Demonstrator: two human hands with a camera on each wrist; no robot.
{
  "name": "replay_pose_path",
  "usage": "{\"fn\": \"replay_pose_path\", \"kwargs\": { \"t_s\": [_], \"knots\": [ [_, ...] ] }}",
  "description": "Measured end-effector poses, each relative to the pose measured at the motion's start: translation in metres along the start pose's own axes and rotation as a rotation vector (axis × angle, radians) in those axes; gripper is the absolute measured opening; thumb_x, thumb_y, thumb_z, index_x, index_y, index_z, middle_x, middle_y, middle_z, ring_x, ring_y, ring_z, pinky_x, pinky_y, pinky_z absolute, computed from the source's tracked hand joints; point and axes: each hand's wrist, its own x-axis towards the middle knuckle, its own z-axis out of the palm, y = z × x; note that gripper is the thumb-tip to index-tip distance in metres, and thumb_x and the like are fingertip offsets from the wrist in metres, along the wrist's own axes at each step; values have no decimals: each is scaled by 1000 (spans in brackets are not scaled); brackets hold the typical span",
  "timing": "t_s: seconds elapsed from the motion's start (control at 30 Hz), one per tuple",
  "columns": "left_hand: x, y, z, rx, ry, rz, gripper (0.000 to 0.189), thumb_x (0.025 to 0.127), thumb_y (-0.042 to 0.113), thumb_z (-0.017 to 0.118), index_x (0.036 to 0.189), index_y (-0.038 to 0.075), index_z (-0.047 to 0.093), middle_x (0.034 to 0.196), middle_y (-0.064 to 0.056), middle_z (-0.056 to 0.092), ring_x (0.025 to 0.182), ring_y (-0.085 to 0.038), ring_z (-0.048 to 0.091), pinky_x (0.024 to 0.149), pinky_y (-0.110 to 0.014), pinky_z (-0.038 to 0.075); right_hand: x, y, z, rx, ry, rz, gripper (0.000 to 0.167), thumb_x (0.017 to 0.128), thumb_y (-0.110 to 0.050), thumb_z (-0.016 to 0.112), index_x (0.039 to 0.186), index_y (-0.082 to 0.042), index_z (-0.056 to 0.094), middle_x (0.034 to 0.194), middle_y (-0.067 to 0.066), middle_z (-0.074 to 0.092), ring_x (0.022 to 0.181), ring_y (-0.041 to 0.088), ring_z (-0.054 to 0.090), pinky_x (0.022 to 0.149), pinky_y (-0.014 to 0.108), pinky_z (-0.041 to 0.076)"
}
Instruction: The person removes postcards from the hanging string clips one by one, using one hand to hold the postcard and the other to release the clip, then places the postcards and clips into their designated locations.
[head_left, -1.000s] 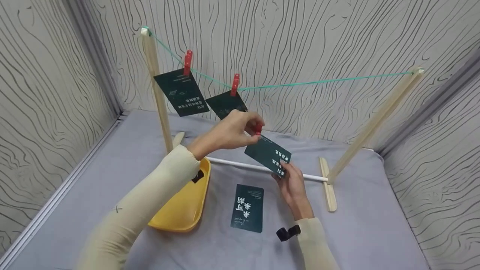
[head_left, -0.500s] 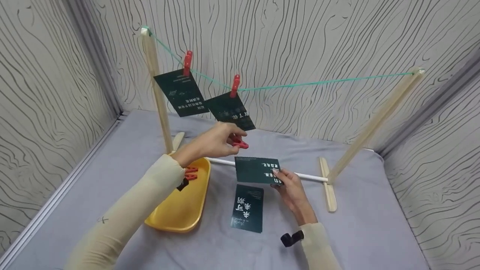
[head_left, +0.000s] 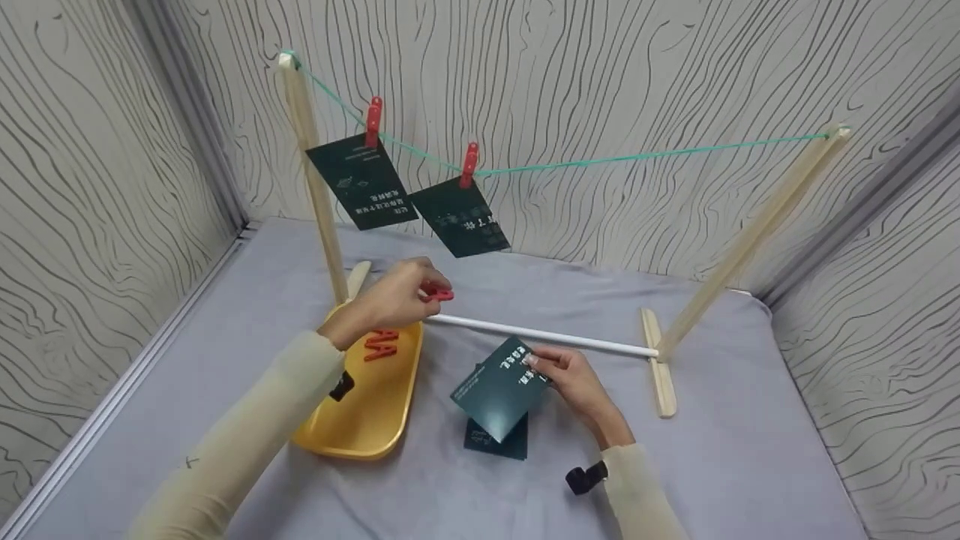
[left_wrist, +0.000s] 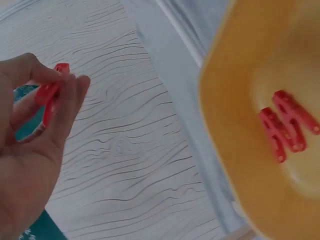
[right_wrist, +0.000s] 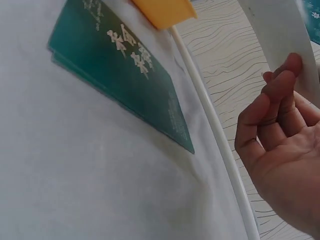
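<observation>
My left hand (head_left: 397, 296) pinches a red clothespin (head_left: 441, 295) between thumb and fingers, just past the far end of the yellow tray (head_left: 409, 390). My right hand (head_left: 574, 382) grips a dark green card (head_left: 499, 390) by its right edge, tilted above a stack of similar cards (head_left: 499, 442) lying on the cloth. In the right wrist view the held card's pale back (right_wrist: 280, 30) faces the camera. Two dark green cards, a left one (head_left: 361, 184) and a right one (head_left: 461, 217), hang from a green string (head_left: 585, 162), each by a red clothespin.
Loose red clothespins (left_wrist: 282, 125) lie in the tray. Wooden posts, left (head_left: 309, 165) and right (head_left: 757, 240), carry the string. A white rod (head_left: 540, 332) runs between their feet. Patterned walls (head_left: 600, 75) rise behind the grey cloth (head_left: 720, 465).
My left hand has drawn back leftward and down with the clothespin, away from the card. The right hand has lowered the card and turned it over the stack, partly covering it.
</observation>
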Motion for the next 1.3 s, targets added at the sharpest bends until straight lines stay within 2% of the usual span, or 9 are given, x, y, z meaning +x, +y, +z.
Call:
{"fn": "replay_pose_path", "kwargs": {
  "t_s": [0.17,0.27,0.4,0.53,0.6,0.7,0.9,1.1,1.3],
  "knots": [
    [-10,-23,7,-82,13,-145,27,91,12,75,117,10,80,113,-10,73,100,-25,64,85,-34,63,1,3,6,-161,31,-7,38,99,-21,74,126,6,72,99,-4,79,87,4,69,77,19,56],
    [-16,-37,13,-118,1,-199,25,92,12,76,116,10,80,112,-10,74,97,-25,64,84,-34,63,2,3,10,-252,52,-34,33,98,-23,75,121,1,76,102,1,80,86,4,66,75,19,52],
    [-25,-52,23,-116,-24,-263,25,92,11,76,117,11,80,110,-8,75,94,-24,66,84,-33,64,4,7,15,-330,56,-78,29,98,-23,75,118,-2,78,110,12,79,88,4,63,75,18,50],
    [-33,-61,34,-79,-53,-309,28,90,11,77,118,14,80,106,-5,73,87,-23,65,74,-29,62,6,16,20,-391,46,-102,25,99,-21,73,117,-5,79,115,15,78,93,6,64,79,19,51],
    [-36,-65,40,-42,-72,-310,27,90,10,77,117,14,80,102,-5,72,84,-22,64,69,-27,59,7,20,22,-440,51,-110,22,99,-21,74,115,-8,80,116,12,79,97,8,66,83,20,52],
    [-39,-68,45,57,-97,-292,21,90,8,77,110,13,81,92,-3,71,81,-22,62,71,-28,56,9,21,25,-538,71,-135,17,98,-20,74,111,-11,81,112,8,80,100,12,67,88,25,53],
    [-45,-73,46,288,-102,-217,6,89,10,80,95,12,81,79,-2,69,79,-21,59,89,-39,57,16,16,32,-671,106,-139,10,97,-18,74,103,-11,79,101,5,79,89,14,63,85,34,51],
    [-51,-75,47,296,-132,-143,4,90,12,81,93,9,80,81,-2,72,73,-18,59,83,-38,60,20,14,36,-697,115,-140,8,98,-17,73,101,-13,79,96,3,78,82,12,59,78,32,49],
    [-52,-76,49,309,-159,-137,3,91,9,79,89,9,77,76,-1,65,72,-18,55,78,-35,55,24,15,39,-695,151,-151,6,96,-12,74,97,-10,79,94,5,77,84,14,61,81,37,54]
  ]
}}
